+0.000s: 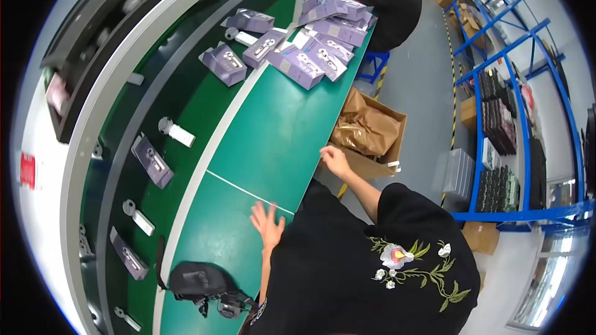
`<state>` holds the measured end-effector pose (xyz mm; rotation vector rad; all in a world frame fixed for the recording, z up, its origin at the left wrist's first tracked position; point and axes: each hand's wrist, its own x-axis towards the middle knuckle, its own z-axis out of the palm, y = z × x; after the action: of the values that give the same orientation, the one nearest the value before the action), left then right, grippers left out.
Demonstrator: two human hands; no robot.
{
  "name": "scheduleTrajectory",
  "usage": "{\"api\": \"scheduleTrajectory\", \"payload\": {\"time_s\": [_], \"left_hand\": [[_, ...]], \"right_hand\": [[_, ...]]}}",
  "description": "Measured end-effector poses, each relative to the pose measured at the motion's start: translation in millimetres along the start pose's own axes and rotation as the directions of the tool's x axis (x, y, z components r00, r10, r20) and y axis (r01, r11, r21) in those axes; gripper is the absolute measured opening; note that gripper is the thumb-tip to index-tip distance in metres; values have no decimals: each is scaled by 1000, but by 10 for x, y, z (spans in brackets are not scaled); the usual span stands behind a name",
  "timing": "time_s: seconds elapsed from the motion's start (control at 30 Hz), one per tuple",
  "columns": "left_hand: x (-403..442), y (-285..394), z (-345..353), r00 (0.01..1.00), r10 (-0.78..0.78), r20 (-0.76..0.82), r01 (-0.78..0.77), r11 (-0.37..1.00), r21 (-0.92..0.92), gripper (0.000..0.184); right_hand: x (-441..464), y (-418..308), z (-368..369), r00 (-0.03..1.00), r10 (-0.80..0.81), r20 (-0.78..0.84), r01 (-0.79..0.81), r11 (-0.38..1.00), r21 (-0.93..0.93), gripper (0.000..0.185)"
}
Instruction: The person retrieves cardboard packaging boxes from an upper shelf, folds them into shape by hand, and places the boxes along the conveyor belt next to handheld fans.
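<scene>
Over the green worktop (261,130), beside a thin white line, my left hand (268,226) has its fingers spread and holds nothing. My right hand (335,160) is near the worktop's right edge, next to an open cardboard box (400,139) with brown paper in it. Its fingers are curled in and nothing shows in them. Several purple printed boxes (298,67) are piled at the far end of the worktop. A black bag (198,280) lies on the near end, below my left hand.
A green conveyor (186,96) beyond a pale rail carries purple boxes (152,160) and white handheld devices (177,132). A co-worker (397,12) sits at the far end by a blue stool (374,65). Blue shelving (477,142) stands at the right.
</scene>
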<state>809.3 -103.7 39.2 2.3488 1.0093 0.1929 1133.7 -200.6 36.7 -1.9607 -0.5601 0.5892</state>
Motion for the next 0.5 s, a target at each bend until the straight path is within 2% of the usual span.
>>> {"api": "scheduleTrajectory", "payload": {"time_s": [0.03,0.1,0.13,0.17,0.23,0.27,0.3,0.37,0.4,0.47,0.5], "left_hand": [[111,40,-17,1000,20,5,-20,1000,13,53],[250,96,-78,983,137,118,-122,984,-129,47],[349,136,-97,968,197,158,-162,965,-206,45],[429,148,-150,970,186,156,-154,968,-198,45],[575,151,-319,941,243,236,-204,963,-176,42],[633,199,-354,925,269,270,-230,959,-167,40],[621,277,-370,933,256,254,-221,962,-160,40],[712,395,-307,971,181,159,-154,974,-169,40],[695,542,-295,994,85,70,-71,981,-182,39],[728,736,-28,991,-50,-126,19,972,-234,38],[861,764,165,966,-108,-237,43,964,-264,38]], "right_hand": [[131,-56,-133,998,-48,-43,45,997,-58,18],[665,40,-365,974,-171,-150,161,984,-79,23],[925,-137,-513,952,-223,-209,176,959,-222,29],[1153,-402,-688,924,-283,-258,179,915,-361,36],[1723,-901,-989,931,-307,-199,206,890,-408,54],[1949,-980,-1026,929,-320,-185,226,888,-402,54],[2159,-1076,-1035,909,-368,-195,223,825,-519,60],[2774,-1385,-1096,835,-504,-222,201,654,-729,73],[3018,-1467,-1052,817,-533,-221,226,648,-728,73],[3361,-1511,-1083,950,-254,-179,85,766,-637,92],[3454,-1618,-1189,938,-286,-196,99,763,-639,92]]}}
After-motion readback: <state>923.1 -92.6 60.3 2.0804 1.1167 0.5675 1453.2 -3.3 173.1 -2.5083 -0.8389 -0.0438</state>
